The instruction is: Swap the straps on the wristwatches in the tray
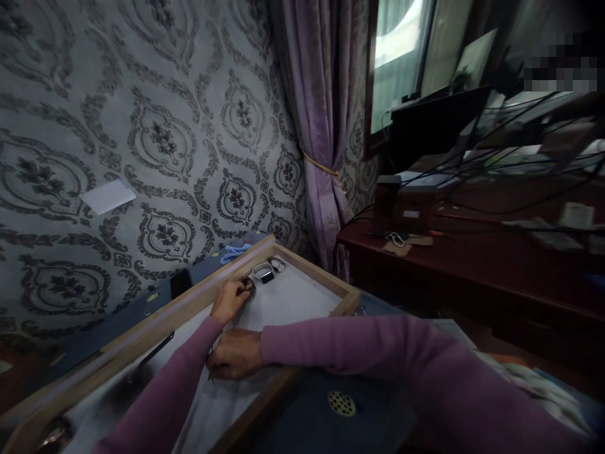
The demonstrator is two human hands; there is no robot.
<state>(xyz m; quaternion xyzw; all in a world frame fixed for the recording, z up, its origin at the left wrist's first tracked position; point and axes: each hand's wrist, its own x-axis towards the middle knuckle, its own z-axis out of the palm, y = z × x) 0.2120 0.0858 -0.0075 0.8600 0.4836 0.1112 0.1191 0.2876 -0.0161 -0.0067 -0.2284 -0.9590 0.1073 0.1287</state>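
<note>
A shallow wooden tray [347,301] with a white bottom stands in front of me. Near its far corner, my left hand [229,302] pinches a dark, brownish wristwatch [249,287] lying close to the back rim. Just beyond are a smartwatch with a pale band [265,275] and a slim watch [276,264]. My right hand [236,354] is bent inward below the left wrist, its fingers curled down at the tray bottom; a small bit of something shows at the fingertips, too hidden to name. Another shiny watch [55,435] lies in the near left corner.
A dark, thin object [157,349] lies partly behind my left sleeve. The tray rests on a blue-grey cloth [314,410]; a blue rag [235,252] is behind it. To the right, a dark red desk [472,265] carries cables, a box and a carabiner [395,239]. A patterned wall borders the back.
</note>
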